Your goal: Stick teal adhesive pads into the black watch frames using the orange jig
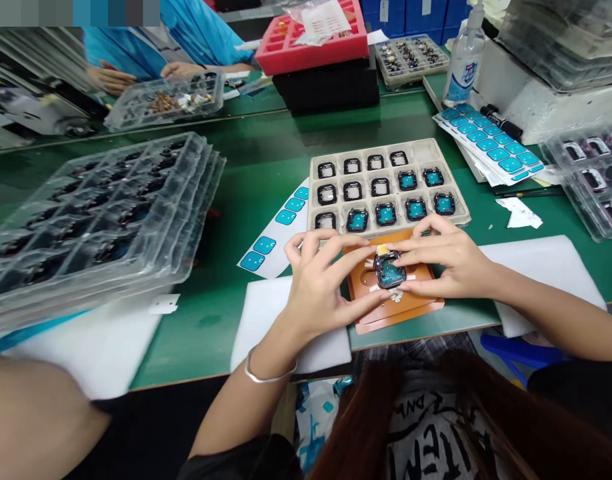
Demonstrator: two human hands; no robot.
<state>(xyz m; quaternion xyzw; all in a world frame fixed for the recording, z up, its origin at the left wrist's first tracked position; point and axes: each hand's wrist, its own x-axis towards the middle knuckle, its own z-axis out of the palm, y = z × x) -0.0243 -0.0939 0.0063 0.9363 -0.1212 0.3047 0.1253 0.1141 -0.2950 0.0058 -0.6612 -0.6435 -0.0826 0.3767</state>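
A black watch-like housing (pixel 390 269) with a teal sticker inside sits over an orange fixture plate (pixel 371 320). From its left side, my left hand (pixel 319 280) grips the frame, thumb at the lower edge and index finger near the top. My right hand (pixel 449 260) holds the opposite side with thumb and fingers. A small yellow piece (pixel 383 249) shows at the housing's top edge. Just behind, a beige tray (pixel 381 175) carries rows of similar black frames, some with teal stickers. Left of that tray lies a white sheet of teal stickers (pixel 263 244).
Stacked clear trays (pixel 189 253) of dark parts stand at left. White foam pads (pixel 266 300) lie along the front edge. At back are a red tray (pixel 313 50) on a black box, a sanitizer bottle (pixel 463 60) and more sticker sheets (pixel 491 141). Another person's hands (pixel 111 79) are across the table.
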